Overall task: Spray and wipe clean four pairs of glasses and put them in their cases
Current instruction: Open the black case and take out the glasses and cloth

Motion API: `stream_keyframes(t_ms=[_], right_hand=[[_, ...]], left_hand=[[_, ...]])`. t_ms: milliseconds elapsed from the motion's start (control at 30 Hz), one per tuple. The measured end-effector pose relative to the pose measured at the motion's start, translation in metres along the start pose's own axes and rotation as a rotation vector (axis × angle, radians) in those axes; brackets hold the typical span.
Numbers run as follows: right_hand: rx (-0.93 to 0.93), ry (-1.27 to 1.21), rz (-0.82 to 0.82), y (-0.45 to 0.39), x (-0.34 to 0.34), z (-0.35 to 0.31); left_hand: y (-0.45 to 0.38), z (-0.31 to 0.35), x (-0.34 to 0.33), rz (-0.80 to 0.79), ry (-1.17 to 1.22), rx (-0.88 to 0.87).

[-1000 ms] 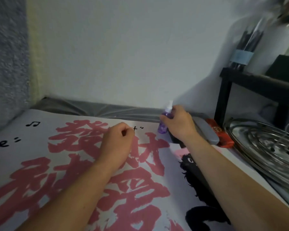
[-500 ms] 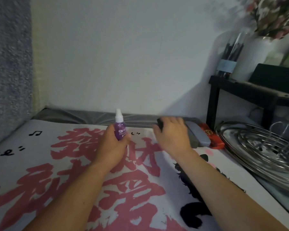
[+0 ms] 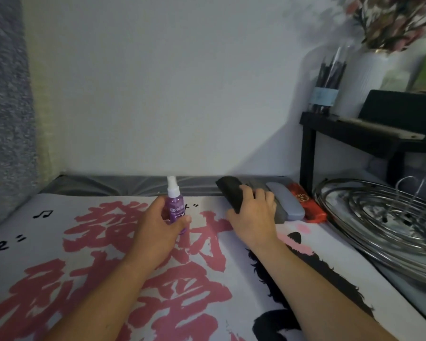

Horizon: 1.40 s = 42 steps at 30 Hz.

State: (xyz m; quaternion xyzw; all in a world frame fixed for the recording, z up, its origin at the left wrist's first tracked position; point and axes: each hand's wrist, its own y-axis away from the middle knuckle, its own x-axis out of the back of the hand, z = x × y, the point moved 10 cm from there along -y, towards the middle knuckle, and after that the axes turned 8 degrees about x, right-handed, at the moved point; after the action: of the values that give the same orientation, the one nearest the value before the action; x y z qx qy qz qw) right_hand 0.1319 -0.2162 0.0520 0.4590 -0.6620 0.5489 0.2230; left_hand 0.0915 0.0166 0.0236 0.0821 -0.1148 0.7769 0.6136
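Note:
My left hand [image 3: 158, 226] grips a small purple spray bottle [image 3: 174, 204] with a white nozzle, held upright over the printed mat. My right hand [image 3: 252, 215] curls around a black glasses case [image 3: 230, 194] at the back of the mat, its far end tilted up. To its right lie a dark grey case [image 3: 279, 215], a light grey case [image 3: 284, 201] and a red case [image 3: 305, 203], side by side. No glasses are in sight.
A white mat [image 3: 84, 242] with pink characters and a black cat print covers the table. A round wire rack [image 3: 384, 217] sits at the right. Behind it a black shelf [image 3: 354, 129] carries a brush jar, a white vase and a dark box.
The spray bottle passed from my right hand to my left, which now holds it left of centre. My right hand went to the black case and took hold of it.

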Motion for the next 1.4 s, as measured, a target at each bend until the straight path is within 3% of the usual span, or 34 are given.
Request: stream_keyframes(t_ms=[100, 300, 433, 567, 633, 700, 767, 800, 867, 933, 1000, 1067, 1133, 1233, 1300, 1400], right_hand=[[0.023, -0.236, 0.091, 0.004, 0.007, -0.012], [-0.195, -0.827, 0.200, 0.005, 0.011, 0.011], [-0.251, -0.921, 0.249, 0.005, 0.017, 0.031], [-0.253, -0.952, 0.255, 0.008, 0.017, 0.030], [-0.217, -1.015, 0.270, 0.009, 0.026, 0.024], [-0.108, -1.098, 0.246, 0.010, 0.039, 0.010], [0.098, -1.108, 0.145, 0.017, 0.051, -0.018], [0.238, -1.048, 0.081, 0.023, 0.056, -0.038], [0.514, -0.823, -0.041, 0.039, 0.051, -0.080], [0.733, -0.589, -0.098, 0.055, 0.035, -0.112], [0.844, -0.396, -0.098, 0.063, 0.016, -0.129], [0.782, -0.364, -0.080, 0.057, 0.005, -0.125], [0.618, -0.548, -0.087, 0.050, 0.006, -0.115], [0.406, -0.904, -0.310, 0.056, -0.011, -0.115], [0.422, -0.870, -0.400, 0.063, -0.021, -0.121], [0.497, -0.678, -0.319, 0.057, -0.021, -0.118]], left_hand=[[-0.007, 0.000, -0.005, 0.030, 0.012, -0.012], [-0.062, 0.030, -0.058, -0.161, -0.149, -0.110], [-0.074, 0.023, -0.090, -0.245, -0.212, -0.108], [-0.077, 0.016, -0.091, -0.230, -0.255, -0.075], [-0.073, 0.014, -0.087, -0.259, -0.267, -0.042], [-0.060, 0.022, -0.062, -0.162, -0.218, -0.008], [-0.044, 0.013, -0.024, -0.100, 0.039, 0.140], [-0.032, 0.002, -0.016, -0.212, 0.254, 0.283], [0.013, -0.003, -0.027, -0.677, 0.552, 0.602], [0.052, 0.000, -0.017, -0.930, 0.637, 0.697], [0.068, -0.002, -0.010, -0.888, 0.667, 0.720], [0.069, -0.004, -0.006, -0.722, 0.699, 0.649], [0.059, -0.009, 0.001, -0.550, 0.666, 0.534], [0.047, -0.011, 0.008, -0.405, 0.658, 0.416], [0.038, -0.011, 0.006, -0.365, 0.656, 0.364], [0.021, -0.011, -0.003, -0.386, 0.625, 0.313]])
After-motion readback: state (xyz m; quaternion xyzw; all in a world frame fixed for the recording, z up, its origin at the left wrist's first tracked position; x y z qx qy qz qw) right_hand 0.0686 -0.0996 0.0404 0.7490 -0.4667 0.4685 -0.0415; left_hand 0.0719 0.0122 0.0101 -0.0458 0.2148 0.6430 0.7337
